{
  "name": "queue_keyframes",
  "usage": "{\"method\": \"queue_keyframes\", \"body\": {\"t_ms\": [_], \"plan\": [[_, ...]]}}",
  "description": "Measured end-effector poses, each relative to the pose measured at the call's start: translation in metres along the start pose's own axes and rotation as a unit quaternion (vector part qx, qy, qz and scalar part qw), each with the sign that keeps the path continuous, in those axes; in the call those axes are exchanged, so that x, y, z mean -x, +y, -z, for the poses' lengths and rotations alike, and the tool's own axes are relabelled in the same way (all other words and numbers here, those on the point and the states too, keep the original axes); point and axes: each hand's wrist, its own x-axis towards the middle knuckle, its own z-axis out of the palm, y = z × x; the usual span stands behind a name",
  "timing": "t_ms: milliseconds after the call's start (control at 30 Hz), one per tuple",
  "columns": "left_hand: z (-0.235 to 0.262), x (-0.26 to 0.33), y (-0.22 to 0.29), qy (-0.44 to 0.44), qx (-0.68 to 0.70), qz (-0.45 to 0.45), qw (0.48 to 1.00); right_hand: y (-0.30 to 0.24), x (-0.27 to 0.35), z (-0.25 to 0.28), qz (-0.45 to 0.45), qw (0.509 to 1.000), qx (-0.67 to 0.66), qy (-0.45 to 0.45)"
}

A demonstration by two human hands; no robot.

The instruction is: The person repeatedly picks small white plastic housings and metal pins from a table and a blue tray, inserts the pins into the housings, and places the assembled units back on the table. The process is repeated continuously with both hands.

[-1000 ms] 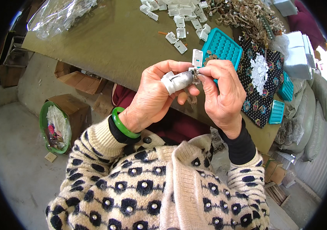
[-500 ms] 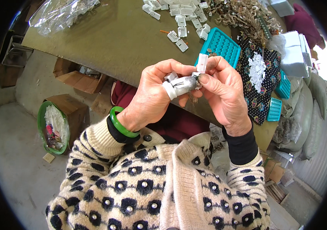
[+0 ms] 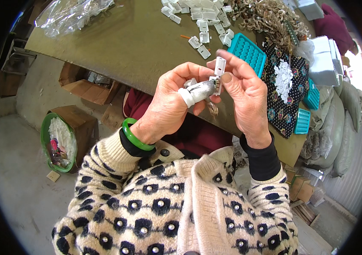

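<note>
Your right hand pinches the small white plastic connector above the tabletop edge while your left hand closes against it, so a loosened pinch could likely drop it floorward.

Cream knit cardigan with black dots

Each dot carried a pearl-like bead; black undersleeves showed at the cuffs, a green bangle circled the left wrist, and white tape wrapped the left thumb.

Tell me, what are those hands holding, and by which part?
A small white plastic connector, pinched at its lower end between the right hand fingertips and the left hand, whose taped thumb presses its base.
</note>
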Motion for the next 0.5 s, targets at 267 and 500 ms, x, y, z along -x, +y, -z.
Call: {"method": "queue_keyframes", "body": {"t_ms": [267, 500], "plan": [[0.0022, 0.0010, -0.0027, -0.013, 0.083, 0.011, 0.996, 0.0067, -0.0029, -0.0015, 0.111, 0.990, 0.041, 0.081], [0.0025, -0.0034, -0.0033, -0.030, 0.089, 0.047, 0.994, -0.0006, -0.0043, 0.0077, 0.069, 0.994, 0.040, 0.069]]}}
